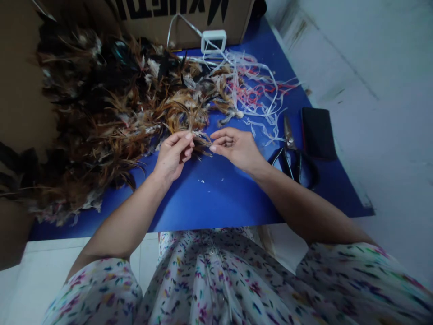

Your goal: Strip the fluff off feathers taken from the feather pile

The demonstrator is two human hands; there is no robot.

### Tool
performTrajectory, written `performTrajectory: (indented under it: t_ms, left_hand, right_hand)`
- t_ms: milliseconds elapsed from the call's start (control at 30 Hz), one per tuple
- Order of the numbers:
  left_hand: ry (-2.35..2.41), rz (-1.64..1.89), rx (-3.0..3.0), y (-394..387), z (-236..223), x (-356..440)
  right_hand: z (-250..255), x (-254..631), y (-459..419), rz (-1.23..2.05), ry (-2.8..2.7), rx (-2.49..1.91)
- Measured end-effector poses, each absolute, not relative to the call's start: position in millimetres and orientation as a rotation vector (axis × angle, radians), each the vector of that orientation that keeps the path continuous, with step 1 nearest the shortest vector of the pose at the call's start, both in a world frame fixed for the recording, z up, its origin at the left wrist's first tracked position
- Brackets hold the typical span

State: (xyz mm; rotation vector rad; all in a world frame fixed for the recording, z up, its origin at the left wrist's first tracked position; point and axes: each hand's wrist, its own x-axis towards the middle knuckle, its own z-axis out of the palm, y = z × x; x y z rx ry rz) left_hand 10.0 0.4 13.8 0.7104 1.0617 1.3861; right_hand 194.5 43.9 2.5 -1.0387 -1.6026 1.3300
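My left hand [174, 155] pinches a small bunch of brown feathers [202, 141] between thumb and forefinger, above the blue tabletop [203, 207]. The feathers fan out to the right, towards my right hand [237, 149]. That hand is at the feather tips, its thumb and forefinger a little apart; whether it touches them is hard to tell. Just behind both hands lies a large heap of brown and black feathers [135, 108], some with pale fluffy ends.
Tangled white and red ribbon strips [260, 85] lie at the back right, near a small white-framed device [214, 41]. Black-handled scissors [292, 158] and a dark flat case [318, 133] lie on the right. A cardboard box [230, 22] stands behind; a wall [379, 90] borders the right.
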Motion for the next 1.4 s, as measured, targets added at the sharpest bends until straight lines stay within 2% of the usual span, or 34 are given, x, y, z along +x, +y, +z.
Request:
performTrajectory:
  t_ms: [500, 1033, 1400]
  left_hand:
    - [1.027, 1.396, 0.720, -0.5, 12.7, 11.7]
    - [1.006, 1.256, 0.793, -7.4, 11.4, 20.9]
    - [1.021, 1.223, 0.810, -8.7, 9.2, 21.5]
  right_hand:
    - [7.2, 193.3, 46.0, 1.325, -1.425, -1.095]
    - [15.1, 192.1, 36.5, 1.429, -1.395, -0.851]
    - [11.4, 186.4, 31.8, 1.384, -1.367, -0.841]
